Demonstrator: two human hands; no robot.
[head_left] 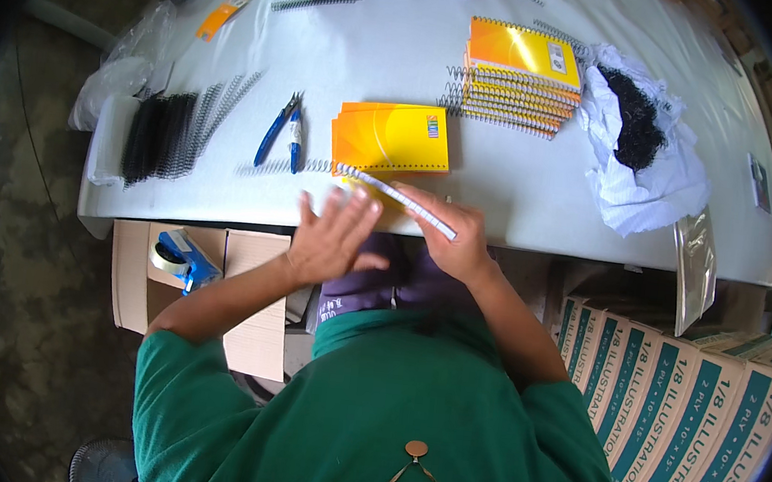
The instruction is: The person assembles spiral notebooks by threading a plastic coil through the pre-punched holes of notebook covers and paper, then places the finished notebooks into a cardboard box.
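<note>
**Both hands on one notebook at the table's near edge**

Your right hand (462, 244) grips a yellow notebook (397, 197) tilted up on edge, fingers wrapped over its near side — held that way, its punched edge faces up and toward your left. Your left hand (331, 236) is spread flat, fingers apart and a little blurred, its fingertips at the notebook's left end; it closes on nothing. A wire spiral (286, 167) lies just beyond your left fingertips, in line with the notebook's top edge, seemingly entering it.

Just past your hands sits a small pile of unbound yellow notebooks (391, 136), and left of that blue pliers (282, 129) — both within easy reach. Farther left lie black spiral coils (169, 132). Beyond your right hand stands a stack of bound notebooks (518, 77), with a bag of black bits (639, 121) to its right.
</note>
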